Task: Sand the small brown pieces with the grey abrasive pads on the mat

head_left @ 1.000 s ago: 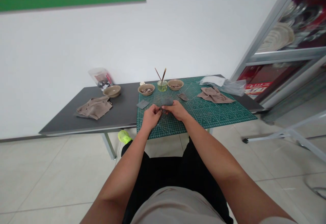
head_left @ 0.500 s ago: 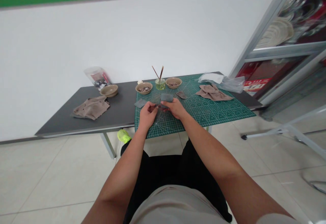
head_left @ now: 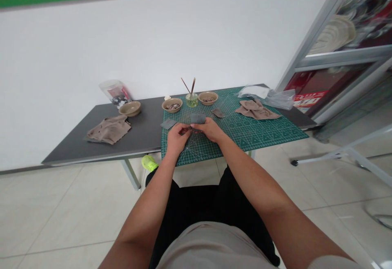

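Note:
My right hand (head_left: 210,129) is closed on a grey piece of sandpaper (head_left: 198,118), which stands up above the thumb and fingers. My left hand (head_left: 179,137) is closed in a pinch right beside it, and the fingertips of both hands meet over the green cutting mat (head_left: 239,132). Whatever small thing sits between the left fingers is hidden. Just past the left hand lies another grey sheet (head_left: 168,123) that looks like sandpaper. A brownish-grey curled piece (head_left: 218,113) rests on the mat beyond my right hand.
Two tan bowls, a left one (head_left: 172,105) and a right one (head_left: 208,98), hold small pieces around a glass jar (head_left: 192,100) with brushes. Brown cloths lie left (head_left: 109,129) and right (head_left: 256,110). A third bowl (head_left: 130,108), a clear container (head_left: 114,92) and a plastic bag (head_left: 269,97) stand farther out.
The hands have come closer together, fingertips now touching. The sandpaper in my right hand has shifted slightly left and shows a flatter face.

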A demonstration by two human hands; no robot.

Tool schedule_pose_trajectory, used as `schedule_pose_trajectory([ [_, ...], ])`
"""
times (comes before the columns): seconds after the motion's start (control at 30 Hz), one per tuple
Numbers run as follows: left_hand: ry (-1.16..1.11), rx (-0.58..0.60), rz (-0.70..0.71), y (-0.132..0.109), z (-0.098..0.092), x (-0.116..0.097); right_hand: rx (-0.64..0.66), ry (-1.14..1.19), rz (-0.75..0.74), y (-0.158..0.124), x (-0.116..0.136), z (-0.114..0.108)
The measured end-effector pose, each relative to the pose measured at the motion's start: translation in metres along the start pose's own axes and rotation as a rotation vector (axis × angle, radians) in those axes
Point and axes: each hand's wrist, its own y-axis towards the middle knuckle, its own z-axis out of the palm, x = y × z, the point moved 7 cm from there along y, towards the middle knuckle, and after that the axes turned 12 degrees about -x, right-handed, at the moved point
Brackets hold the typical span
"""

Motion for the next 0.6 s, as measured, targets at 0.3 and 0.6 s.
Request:
schedule_pose_trajectory([
  [0.3, 0.185, 0.019, 0.063, -0.0021, 0.0042, -0.0055, 0.046, -0.117, -0.030, 0.0004, 0.0023, 0.0055],
  [0.6, 0.074, 0.013, 0.007, -0.0010, 0.0014, 0.0017, 0.069, -0.084, -0.001, 0.0017, -0.0016, 0.0025],
])
